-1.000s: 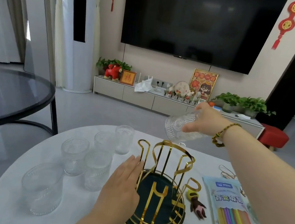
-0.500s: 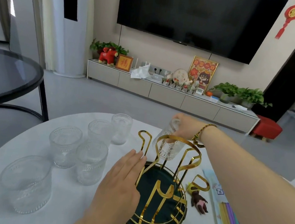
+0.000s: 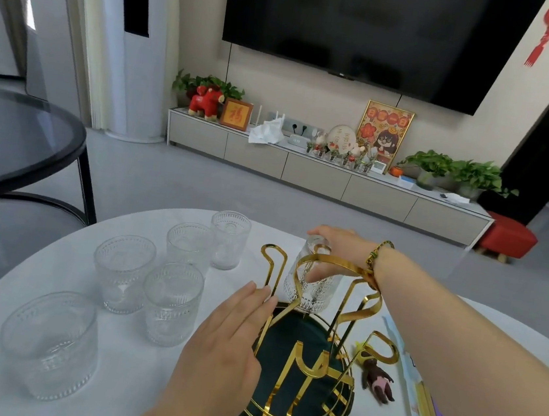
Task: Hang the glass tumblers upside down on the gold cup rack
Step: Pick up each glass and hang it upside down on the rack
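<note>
Head view. The right hand (image 3: pixel 337 249) grips an upturned glass (image 3: pixel 309 283) by its base, fingers closed around the top end, mouth facing down. The glass sits at the far side of the gold rack (image 3: pixel 310 359), apparently over one of its prongs; the rim is near the dark green tray (image 3: pixel 285 339) but contact cannot be confirmed. The left hand (image 3: pixel 226 346) is open and flat, fingertips (image 3: pixel 258 296) pressed against a near upright of the rack, gripping nothing.

Procedure for this step: keep the left hand bracing the rack so it does not slide on the white table (image 3: pixel 118 368). Lower the glass straight down along the prong; avoid tilting, which would knock glass against metal. Release only once the glass is carried by the prong.

Five glasses (image 3: pixel 173 302) stand upright on the table to the left of the rack, not yet hung.

Limits of view: the prong inside the glass is hard to trace through the patterned wall. A gold band crosses in front of the glass. The packet (image 3: pixel 428 406) at the right edge is cut off. The small brown figure (image 3: pixel 378 380) beside the rack is indistinct.
</note>
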A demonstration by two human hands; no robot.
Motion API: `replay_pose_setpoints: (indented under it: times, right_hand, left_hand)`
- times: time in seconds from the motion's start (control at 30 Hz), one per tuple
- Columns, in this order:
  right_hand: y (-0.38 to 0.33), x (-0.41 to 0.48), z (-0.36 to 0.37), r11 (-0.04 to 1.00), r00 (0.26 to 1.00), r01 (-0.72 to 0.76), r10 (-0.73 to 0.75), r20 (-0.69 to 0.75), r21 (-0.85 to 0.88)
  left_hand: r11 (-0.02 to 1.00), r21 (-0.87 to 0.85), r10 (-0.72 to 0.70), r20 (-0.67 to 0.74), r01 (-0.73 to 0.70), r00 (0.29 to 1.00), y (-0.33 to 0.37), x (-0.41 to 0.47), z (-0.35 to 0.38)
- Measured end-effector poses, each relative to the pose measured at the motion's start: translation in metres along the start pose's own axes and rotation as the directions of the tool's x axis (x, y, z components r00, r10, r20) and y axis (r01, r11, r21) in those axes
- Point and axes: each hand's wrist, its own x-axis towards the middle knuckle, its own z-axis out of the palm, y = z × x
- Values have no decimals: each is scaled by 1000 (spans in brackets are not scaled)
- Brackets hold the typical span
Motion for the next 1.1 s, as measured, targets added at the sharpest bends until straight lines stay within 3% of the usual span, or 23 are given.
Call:
replay_pose_setpoints:
  times: [0.2,0.27,0.33,0.4,0.5,0.6,0.67,0.77,0.9,0.97,1.03,1.1]
  right_hand:
    - [4,-14,-3,983,999,-8,17,-49,182]
    - [5,-23,-6,973,992,-14,41,-116,231]
    - [6,-36,-12,966,981,-5,55,-188,259]
    - [6,-50,-20,963,960,35,42,-278,267]
    - [-3,-76,-33,947,877,143,14,-480,289]
    - [-27,-103,-33,897,732,305,-6,-681,321]
    - [-51,-119,-23,852,651,417,-37,-758,316]
    - [-95,-137,6,781,604,549,-125,-787,297]
    - [-143,-137,70,710,706,580,-195,-681,398]
    - [-156,-128,106,684,787,524,-159,-597,508]
    - [-162,-115,139,651,862,415,-57,-504,636]
    - [-162,-98,164,622,906,289,67,-418,727]
  left_hand:
    - [998,-38,-43,54,46,998,3,-2,-5]
    - [993,-100,-56,110,67,992,6,0,-10]
    - [984,-167,-44,61,54,997,2,-3,-9]
    - [976,-177,-109,115,128,987,2,-5,-13]
    - [959,-210,-170,125,193,978,-1,-23,-23]
    - [945,-202,-243,95,258,965,-15,-61,-29]
    - [960,-149,-235,40,238,971,-30,-92,-34]
    - [952,-99,-291,9,291,957,-54,-140,-42]
    - [852,-90,-510,79,516,857,-80,-174,-40]
    - [867,-41,-490,103,496,865,-84,-178,-34]
    - [891,65,-452,193,449,871,-82,-179,-31]
    - [897,139,-440,181,420,880,-82,-179,-29]
